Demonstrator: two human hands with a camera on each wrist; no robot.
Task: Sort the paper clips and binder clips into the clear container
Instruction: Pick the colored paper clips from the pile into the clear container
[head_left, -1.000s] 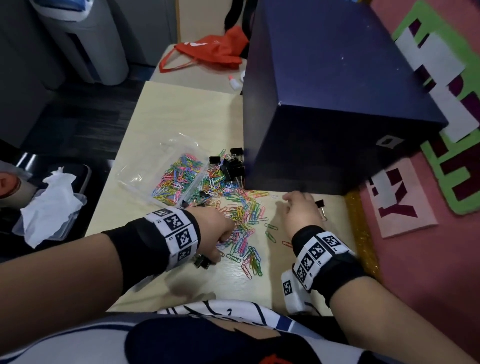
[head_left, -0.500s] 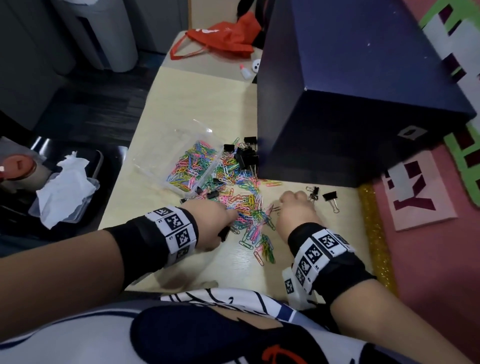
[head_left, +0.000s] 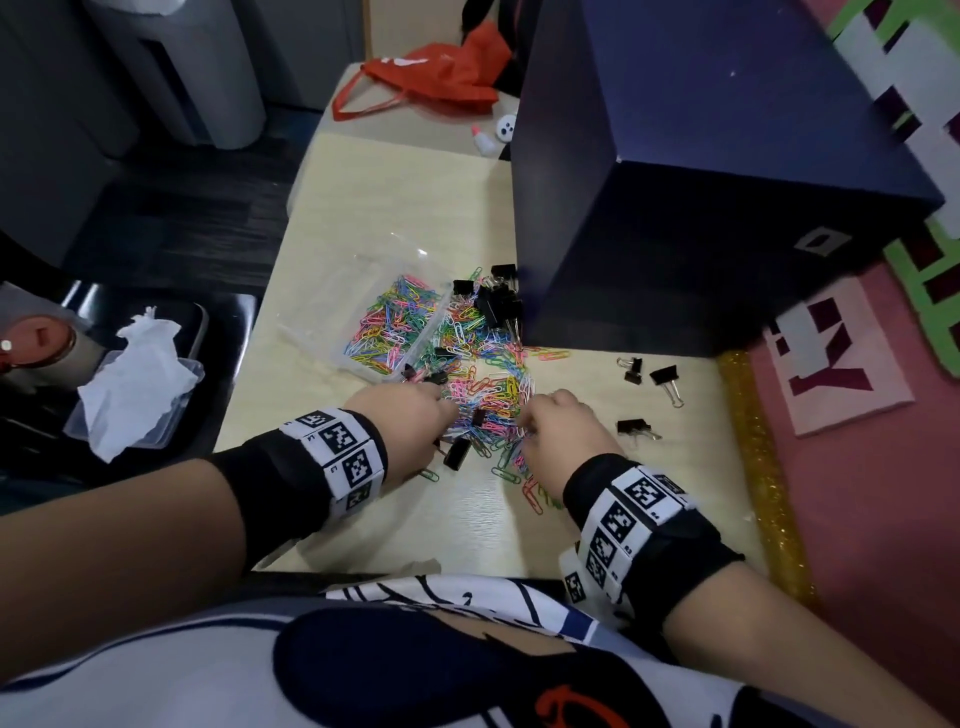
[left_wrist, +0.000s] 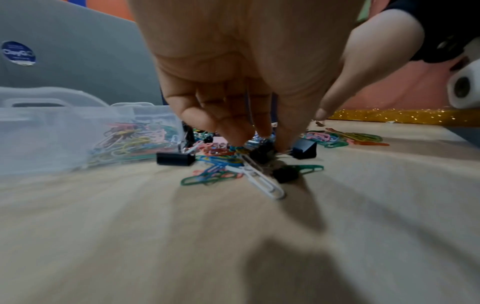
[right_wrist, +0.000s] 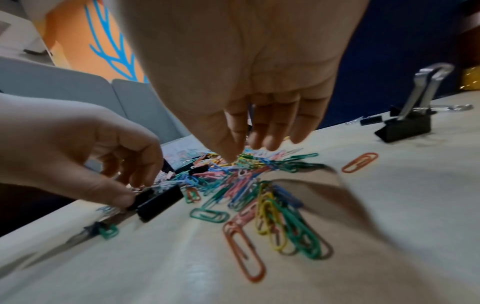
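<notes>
I count one clear container (head_left: 317, 306), one dark blue box (head_left: 727, 171), three binder clips (head_left: 662, 375) lying apart at right — paper clips (head_left: 488, 395) probably hundreds, too tangled to count.

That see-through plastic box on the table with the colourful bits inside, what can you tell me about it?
The clear container is a shallow rectangular box of thin see-through plastic, open at the top, with no lid visible on it. It lies flat on the pale wooden table, left of the big dark blue box. Its right part holds a heap of coloured paper clips; the left part looks bare. More clips and black binder clips lie outside along its right wall. Neither hand touches it.
</notes>
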